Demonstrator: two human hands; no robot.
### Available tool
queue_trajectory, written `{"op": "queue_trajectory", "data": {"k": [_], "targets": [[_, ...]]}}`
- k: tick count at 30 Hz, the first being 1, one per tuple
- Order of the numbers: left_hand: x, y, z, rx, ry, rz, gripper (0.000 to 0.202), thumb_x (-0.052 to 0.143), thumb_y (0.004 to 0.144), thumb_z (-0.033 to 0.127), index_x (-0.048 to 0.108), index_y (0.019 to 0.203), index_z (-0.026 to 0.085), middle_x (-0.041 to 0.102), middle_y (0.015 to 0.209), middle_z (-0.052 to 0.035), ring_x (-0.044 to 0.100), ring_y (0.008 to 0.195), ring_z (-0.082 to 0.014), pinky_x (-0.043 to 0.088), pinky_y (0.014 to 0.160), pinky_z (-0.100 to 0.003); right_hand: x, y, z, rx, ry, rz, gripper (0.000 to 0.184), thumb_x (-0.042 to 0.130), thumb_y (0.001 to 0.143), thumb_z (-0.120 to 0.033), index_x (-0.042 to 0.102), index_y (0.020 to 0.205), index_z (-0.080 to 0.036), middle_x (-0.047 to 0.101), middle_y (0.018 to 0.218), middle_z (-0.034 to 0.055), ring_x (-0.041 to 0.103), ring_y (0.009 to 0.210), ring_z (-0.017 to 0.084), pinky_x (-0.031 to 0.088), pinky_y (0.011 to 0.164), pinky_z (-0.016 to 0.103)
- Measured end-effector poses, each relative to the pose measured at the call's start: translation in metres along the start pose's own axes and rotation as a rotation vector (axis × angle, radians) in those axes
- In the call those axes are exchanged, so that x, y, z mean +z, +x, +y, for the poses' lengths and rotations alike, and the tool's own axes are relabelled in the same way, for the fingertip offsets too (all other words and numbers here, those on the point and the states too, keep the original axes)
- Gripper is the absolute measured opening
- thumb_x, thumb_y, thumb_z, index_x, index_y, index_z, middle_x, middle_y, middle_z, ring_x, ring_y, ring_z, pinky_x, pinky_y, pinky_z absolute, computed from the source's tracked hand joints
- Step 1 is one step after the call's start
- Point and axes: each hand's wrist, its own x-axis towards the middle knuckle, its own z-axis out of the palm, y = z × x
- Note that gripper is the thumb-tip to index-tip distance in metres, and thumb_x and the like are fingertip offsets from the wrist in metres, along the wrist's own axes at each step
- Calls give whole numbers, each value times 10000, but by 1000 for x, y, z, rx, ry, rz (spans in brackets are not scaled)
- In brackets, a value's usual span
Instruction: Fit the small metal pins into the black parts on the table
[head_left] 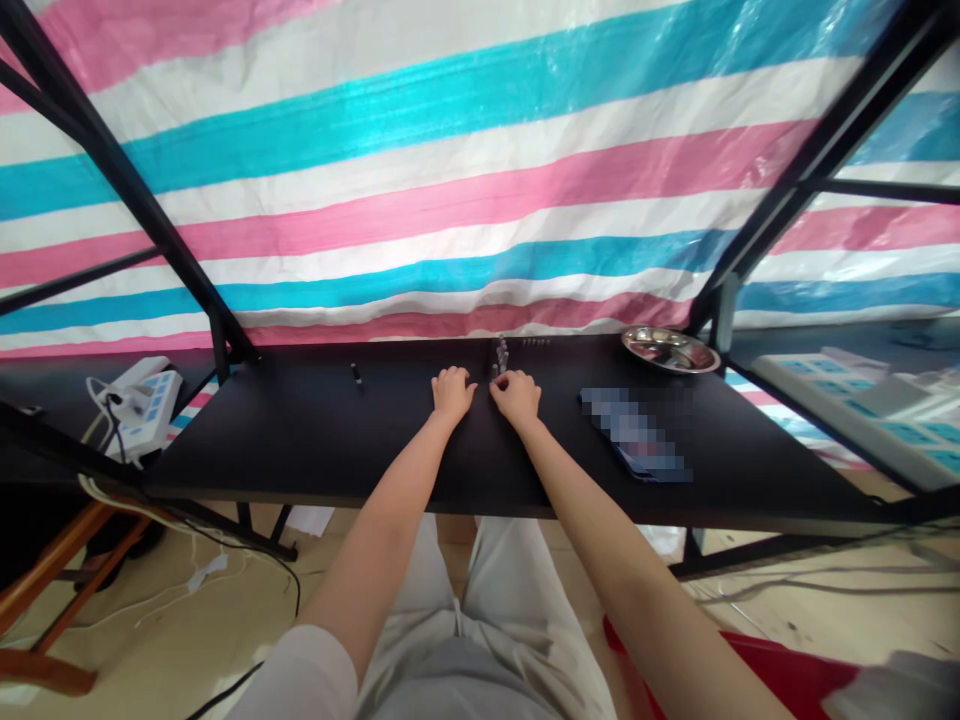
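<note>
My left hand (452, 394) rests on the black table (300, 430), fingers spread over its surface and holding nothing I can see. Close beside it, my right hand (517, 395) has thumb and index finger pinched together at the near end of a row of small shiny pieces (502, 352). Whatever lies between those fingertips is too small to make out. A second line of tiny pale pieces (536, 342) stands farther back on the right. Off to the left lies a short black stick-like item (356, 374) with a light end.
A round steel dish (670, 350) sits at the back right corner. Nearer me lies a blurred blue packet (634, 435). Black metal posts (217, 320) frame the table before a striped plastic sheet (465, 200). A white power strip (154, 410) is on the left.
</note>
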Motion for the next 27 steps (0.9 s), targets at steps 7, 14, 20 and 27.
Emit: {"op": "queue_trajectory", "data": {"k": [7, 14, 20, 27], "targets": [[2, 4, 15, -7, 67, -3, 125, 512, 831, 249, 597, 854, 159, 585, 1011, -109, 504, 994, -250, 367, 862, -426, -2, -3, 2, -39, 7, -12, 136, 516, 762, -297, 594, 766, -186, 599, 930, 79, 509, 893, 229, 337, 718, 325], [-17, -3, -30, -52, -124, 86, 97, 546, 802, 247, 601, 858, 189, 628, 938, -47, 564, 870, -190, 419, 798, -356, -4, -6, -3, -120, 57, -18, 117, 490, 768, -288, 556, 742, -194, 624, 764, 29, 546, 752, 187, 292, 697, 299], [-36, -26, -80, -16, -348, 234, 96, 563, 773, 211, 607, 851, 175, 634, 846, -21, 552, 672, -113, 460, 713, -263, -1, -9, -28, -224, 50, -54, 102, 499, 761, -276, 519, 703, -195, 624, 694, -3, 549, 653, 153, 258, 730, 299], [-39, -41, -82, 25, -395, 312, 95, 558, 789, 217, 602, 864, 181, 628, 856, -24, 567, 711, -117, 472, 746, -272, 10, -21, -47, -344, 1, -32, 99, 479, 784, -251, 518, 723, -184, 619, 727, 13, 551, 716, 155, 235, 706, 288]]}}
